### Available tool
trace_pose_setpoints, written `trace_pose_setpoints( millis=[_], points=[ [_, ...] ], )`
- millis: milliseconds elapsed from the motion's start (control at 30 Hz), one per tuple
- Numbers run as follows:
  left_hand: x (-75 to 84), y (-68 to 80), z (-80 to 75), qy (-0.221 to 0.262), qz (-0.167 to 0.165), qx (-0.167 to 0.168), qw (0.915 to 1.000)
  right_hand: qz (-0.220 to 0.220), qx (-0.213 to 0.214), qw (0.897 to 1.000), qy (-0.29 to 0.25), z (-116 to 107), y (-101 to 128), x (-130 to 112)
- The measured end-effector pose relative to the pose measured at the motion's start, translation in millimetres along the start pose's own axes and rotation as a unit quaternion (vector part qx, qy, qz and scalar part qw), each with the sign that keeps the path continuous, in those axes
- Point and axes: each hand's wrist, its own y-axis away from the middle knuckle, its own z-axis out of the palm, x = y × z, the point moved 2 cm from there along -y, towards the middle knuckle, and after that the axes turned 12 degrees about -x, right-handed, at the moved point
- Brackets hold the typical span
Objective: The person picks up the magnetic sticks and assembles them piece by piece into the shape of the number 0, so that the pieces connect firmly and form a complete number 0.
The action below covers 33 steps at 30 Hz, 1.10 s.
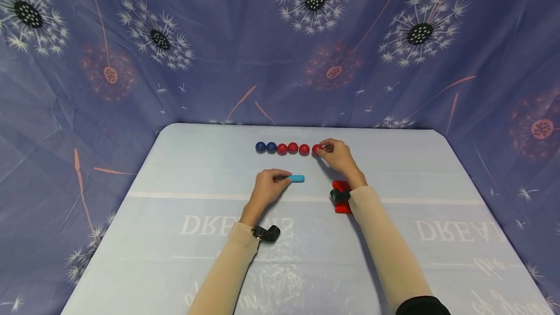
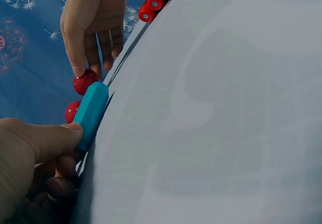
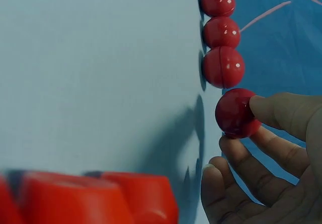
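Observation:
My left hand (image 1: 267,187) pinches a light blue ribbed rod (image 1: 297,179) between thumb and fingers, over the middle of the table. In the left wrist view the rod (image 2: 93,110) points away from the thumb, its far end free. Farther back, my right hand (image 1: 342,158) holds a glossy red ball (image 3: 234,114) between thumb and fingertips. That ball is at the right end of a row, with a small gap to its neighbour. The row has two dark blue balls (image 1: 271,148) on the left, then three red balls (image 1: 293,148).
Several red rods (image 1: 343,209) lie under the right wrist, partly hidden by its black wrist camera (image 1: 339,195). In the left wrist view, red rods (image 2: 156,2) show metallic dots on their ends. A white printed cloth (image 1: 175,159) covers the table; a blue dandelion-patterned curtain (image 1: 245,52) hangs behind.

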Motion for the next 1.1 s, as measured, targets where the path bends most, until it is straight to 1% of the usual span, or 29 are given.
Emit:
trace_pose_setpoints(
  millis=[133,300,567,833,1100],
  points=[
    [-1.0,0.6,-1.1,0.003,-0.001,0.000,1.0000,-0.002,0.002,1.000,-0.010,3,7,-2],
    [-0.9,2.1,-2.0,0.009,-0.012,-0.002,0.9999,-0.010,-0.001,1.000,-0.012,7,18,-4],
    [0.5,1.6,-2.4,0.025,-0.010,0.001,0.9996,-0.027,0.000,1.000,-0.016,11,30,-9],
    [-1.7,3.8,0.2,0.022,-0.006,0.002,0.9997,-0.036,-0.015,0.999,-0.007,16,45,-13],
    [-0.7,2.8,-2.5,0.022,-0.005,0.010,0.9997,-0.050,-0.041,0.998,0.007,24,53,-16]
  ],
)
